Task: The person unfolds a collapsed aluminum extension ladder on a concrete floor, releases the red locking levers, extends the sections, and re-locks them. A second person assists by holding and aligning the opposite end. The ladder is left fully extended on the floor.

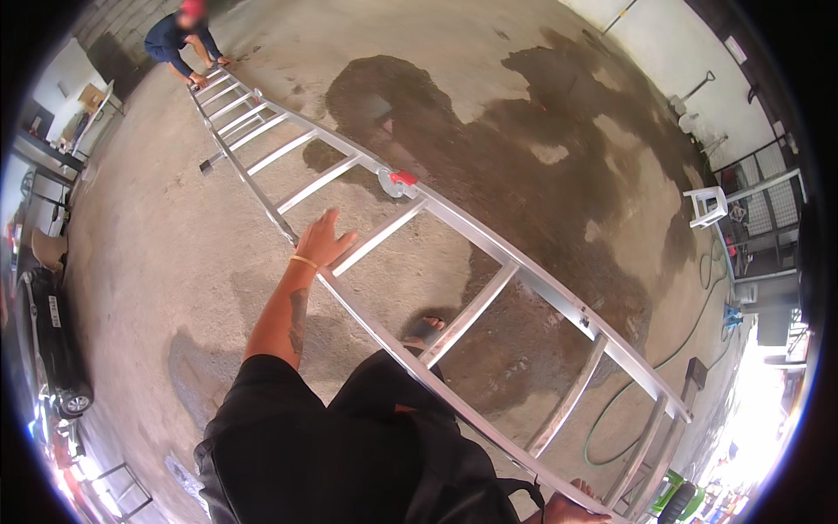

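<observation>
A long aluminium folding ladder (463, 225) stretches from the far left to the lower right across my front. My left hand (321, 240) is open over its near rail, fingers spread, hiding part of the rail there; firm contact cannot be made out. At the lower right, my right hand (572, 508) is closed round the near rail, partly hidden by it. A round hinge with a red lock tab (402, 178) sits on the far rail, ahead and right of my left hand. At the ladder's far end, a crouching co-worker (179, 44) has both hands on it.
Wet dark patches (489, 131) cover much of the concrete floor. A green hose (650, 362) curls at the right, near a white plastic stool (705, 207). A shovel (694, 89) leans on the right wall. A black car (48, 341) stands at the left.
</observation>
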### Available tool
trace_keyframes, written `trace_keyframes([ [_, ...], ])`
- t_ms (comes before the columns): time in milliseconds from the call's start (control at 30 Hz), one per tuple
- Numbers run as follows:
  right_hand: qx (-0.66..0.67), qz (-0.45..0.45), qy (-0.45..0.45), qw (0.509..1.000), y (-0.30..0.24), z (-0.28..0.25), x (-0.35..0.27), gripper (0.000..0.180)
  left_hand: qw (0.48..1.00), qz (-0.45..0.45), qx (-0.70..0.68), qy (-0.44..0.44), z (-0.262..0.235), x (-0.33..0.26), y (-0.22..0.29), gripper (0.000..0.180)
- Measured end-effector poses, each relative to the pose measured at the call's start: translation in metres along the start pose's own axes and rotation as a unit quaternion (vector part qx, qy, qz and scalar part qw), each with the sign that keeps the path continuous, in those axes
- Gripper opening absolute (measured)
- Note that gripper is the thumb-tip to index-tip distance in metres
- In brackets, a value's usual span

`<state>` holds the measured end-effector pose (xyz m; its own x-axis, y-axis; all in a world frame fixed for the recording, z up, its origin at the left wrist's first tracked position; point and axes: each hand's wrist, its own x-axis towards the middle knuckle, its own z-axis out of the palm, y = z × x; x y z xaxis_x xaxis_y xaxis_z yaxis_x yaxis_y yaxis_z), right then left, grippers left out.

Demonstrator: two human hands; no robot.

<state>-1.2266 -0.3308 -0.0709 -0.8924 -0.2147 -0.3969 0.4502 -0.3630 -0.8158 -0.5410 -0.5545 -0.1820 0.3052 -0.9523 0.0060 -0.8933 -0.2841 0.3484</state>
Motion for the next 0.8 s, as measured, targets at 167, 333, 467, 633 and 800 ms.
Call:
trace_keyframes([
  [167, -0.052, -0.006, -0.016, 0.999, 0.013, -0.002, -0.019, 0.056, 0.995, -0.066, -0.044, -0.06, 0.027, -0.027, -0.037, 0.072],
  [333, -0.068, 0.002, -0.016, 0.998, 0.029, -0.008, -0.035, 0.054, 0.99, -0.109, -0.072, -0.062, 0.027, -0.037, -0.04, 0.07],
  [467, -0.087, -0.002, -0.011, 0.996, 0.036, -0.002, -0.048, 0.053, 0.993, -0.083, -0.042, -0.069, 0.021, -0.032, -0.044, 0.072],
  [633, -0.103, -0.002, -0.007, 0.995, 0.035, 0.003, -0.055, 0.051, 0.992, -0.073, -0.058, -0.088, 0.025, -0.025, -0.051, 0.07],
  [800, -0.117, -0.012, 0.0, 0.993, 0.02, -0.002, -0.047, 0.049, 0.992, -0.076, -0.093, -0.048, 0.04, -0.031, -0.05, 0.062],
])
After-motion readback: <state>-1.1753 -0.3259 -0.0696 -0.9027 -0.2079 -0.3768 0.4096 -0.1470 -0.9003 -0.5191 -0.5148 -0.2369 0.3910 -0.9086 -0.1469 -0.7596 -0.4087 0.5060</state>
